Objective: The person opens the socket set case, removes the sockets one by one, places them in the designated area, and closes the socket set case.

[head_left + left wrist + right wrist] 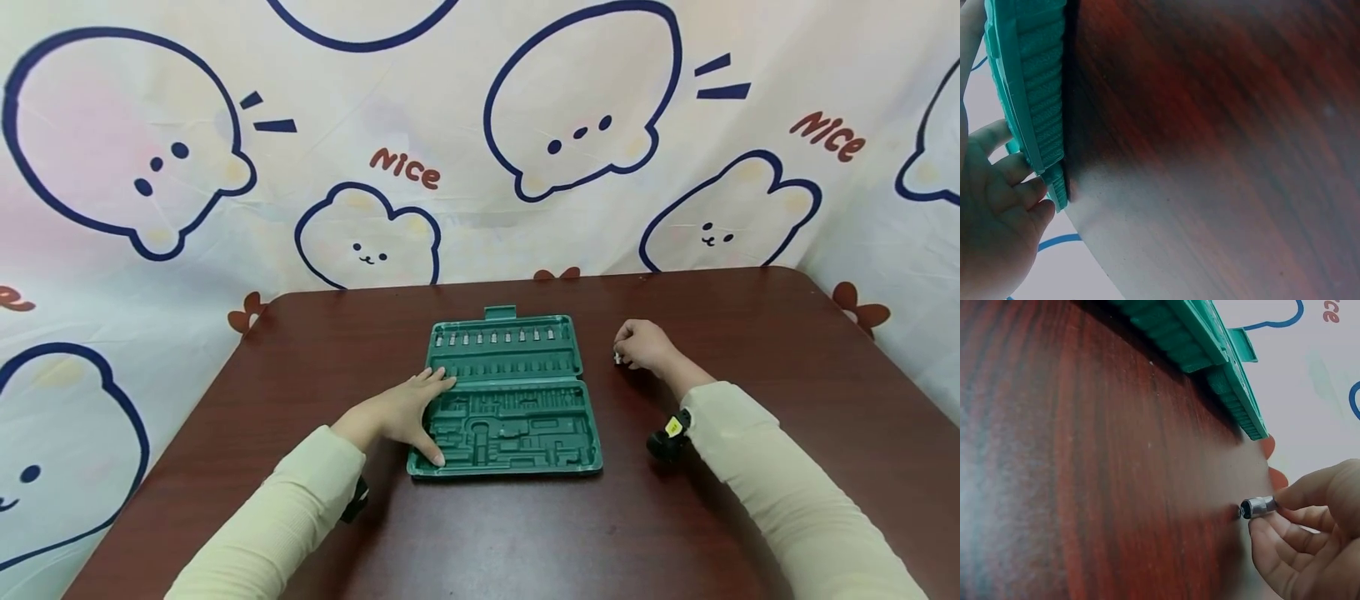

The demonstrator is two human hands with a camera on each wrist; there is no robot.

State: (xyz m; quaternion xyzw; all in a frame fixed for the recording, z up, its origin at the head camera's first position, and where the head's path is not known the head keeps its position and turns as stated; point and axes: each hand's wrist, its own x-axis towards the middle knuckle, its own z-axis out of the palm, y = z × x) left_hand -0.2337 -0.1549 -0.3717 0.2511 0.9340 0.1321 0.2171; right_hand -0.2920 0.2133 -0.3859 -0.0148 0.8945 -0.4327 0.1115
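Observation:
A green tool case (517, 427) lies opened flat on the table, its moulded lower half facing up. Along the top row of its upper half stand several small metal sockets (493, 337). My left hand (405, 408) rests on the case's left edge with the fingers spread; in the left wrist view its fingertips touch the green side wall (1041, 81). Right of the case, my right hand (647, 346) pinches a small silver socket (1260, 506) between thumb and fingers, close to the tabletop. A tiny dark spot by the socket's end is too small to make out.
The dark reddish-brown table (525, 533) extends around the case on all sides. Behind it hangs a pale cloth (465, 225) printed with cartoon bears. A black wrist camera (663, 442) sits under the right sleeve.

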